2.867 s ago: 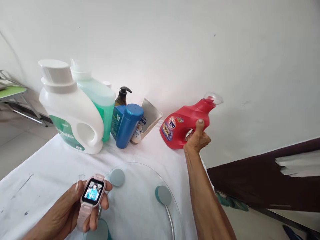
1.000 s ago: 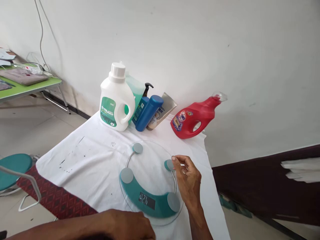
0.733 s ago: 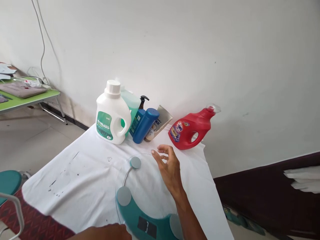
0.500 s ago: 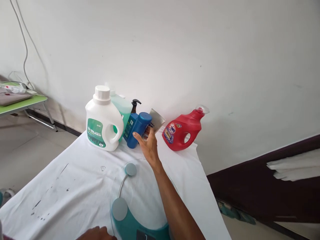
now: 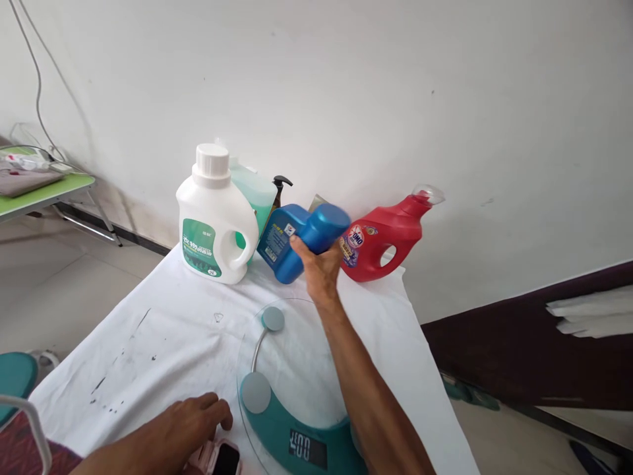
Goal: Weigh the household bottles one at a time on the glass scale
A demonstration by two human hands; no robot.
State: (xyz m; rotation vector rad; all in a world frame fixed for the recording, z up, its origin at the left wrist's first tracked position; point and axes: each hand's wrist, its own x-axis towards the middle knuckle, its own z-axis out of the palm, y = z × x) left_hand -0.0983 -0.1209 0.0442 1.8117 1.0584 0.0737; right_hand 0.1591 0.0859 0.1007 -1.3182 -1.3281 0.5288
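My right hand (image 5: 324, 267) grips a blue bottle (image 5: 291, 244) with a wide cap, tilted over to the right. It is above the back part of the white-covered table. Behind it are a dark pump bottle (image 5: 277, 192) and part of a grey-beige packet (image 5: 317, 201). In front lies a round glass scale (image 5: 291, 422) with a teal base and a lit display. At the lower left, my left hand (image 5: 190, 422) has its fingers curled at a small pink device (image 5: 210, 455) with a dark screen, partly cut off by the frame.
To the left stand a white jug (image 5: 217, 204) and a green translucent bottle (image 5: 254, 188). A red detergent jug (image 5: 386, 237) leans back at the right, close to the wall. A low green table (image 5: 44, 198) and a teal stool (image 5: 17, 379) are off to the left.
My right hand has taken hold of the blue bottle and tilted it to the right. My left hand has come further into view with the pink device. The scale's display now shows digits.
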